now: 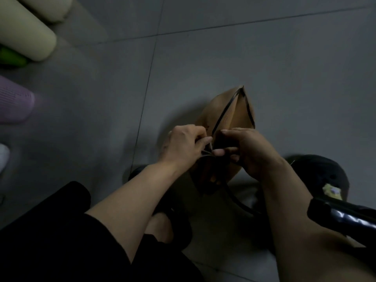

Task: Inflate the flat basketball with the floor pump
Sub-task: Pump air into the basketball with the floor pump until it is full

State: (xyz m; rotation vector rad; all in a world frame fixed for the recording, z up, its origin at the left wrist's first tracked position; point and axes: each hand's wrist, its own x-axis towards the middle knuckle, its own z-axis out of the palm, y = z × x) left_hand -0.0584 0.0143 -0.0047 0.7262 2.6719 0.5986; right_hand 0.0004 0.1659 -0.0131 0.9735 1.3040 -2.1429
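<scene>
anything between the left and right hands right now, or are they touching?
Head view: the hands don't clearly touch. Between the left hand and right hand sits a fold of the flat basketball, with its black seam and what looks like the thin hose end.

Dim, underexposed – soft blur throughout, wide-angle bending at edges, foreground darkest.

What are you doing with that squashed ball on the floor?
A person is bent over a flat, folded basketball lying on the grey tile floor. Both hands meet at its near side: the left hand pinches something thin there, and the right hand grips the ball beside it. A black hose runs from there toward the pump at the right. The ball is still collapsed.
</scene>
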